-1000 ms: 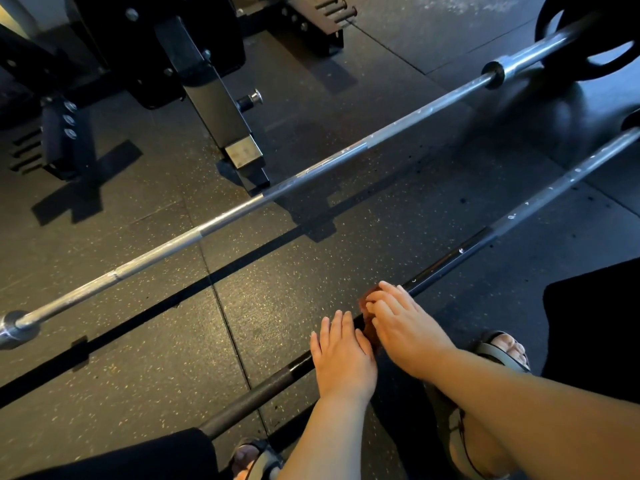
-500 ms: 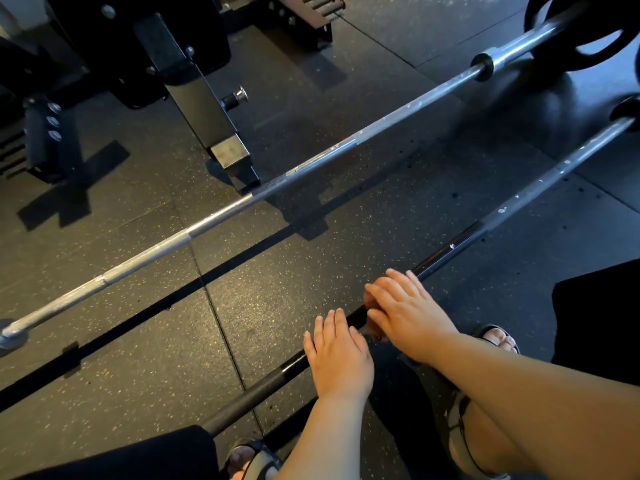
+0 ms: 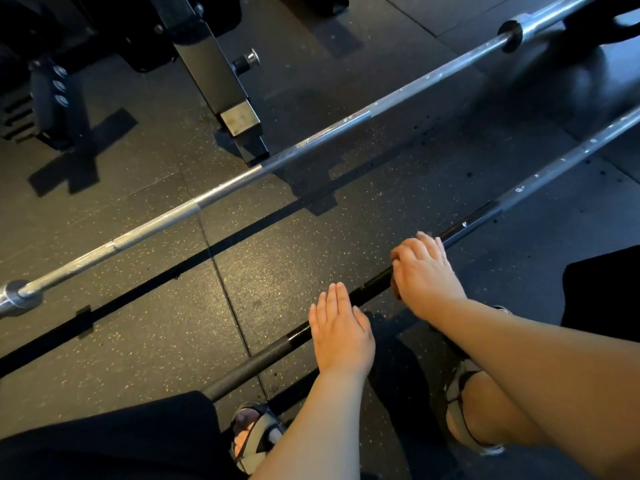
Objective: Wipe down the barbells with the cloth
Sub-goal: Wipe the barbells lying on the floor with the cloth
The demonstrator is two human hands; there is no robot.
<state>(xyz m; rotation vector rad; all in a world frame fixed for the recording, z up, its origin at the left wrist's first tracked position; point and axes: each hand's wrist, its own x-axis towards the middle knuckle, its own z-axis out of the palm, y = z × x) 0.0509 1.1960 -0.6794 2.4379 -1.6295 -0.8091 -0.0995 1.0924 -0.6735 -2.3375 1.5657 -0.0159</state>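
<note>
Two barbells lie side by side on the dark rubber floor, running from lower left to upper right. The near barbell (image 3: 540, 180) has a dark middle section. My left hand (image 3: 341, 336) rests flat on that bar with fingers together. My right hand (image 3: 424, 271) is curled over the same bar further right, pressing a reddish-brown cloth (image 3: 395, 287) of which only a sliver shows under the palm. The far silver barbell (image 3: 221, 194) lies untouched, its collar at the left edge.
A black rack foot with a metal end plate (image 3: 239, 117) stands just behind the far bar. A weight plate (image 3: 602, 19) sits on that bar's right end. My sandalled feet (image 3: 460, 414) and dark clothing fill the bottom of the view.
My right hand has slid the cloth to the right along the near bar, opening a gap from my left hand, which has stayed on the bar.
</note>
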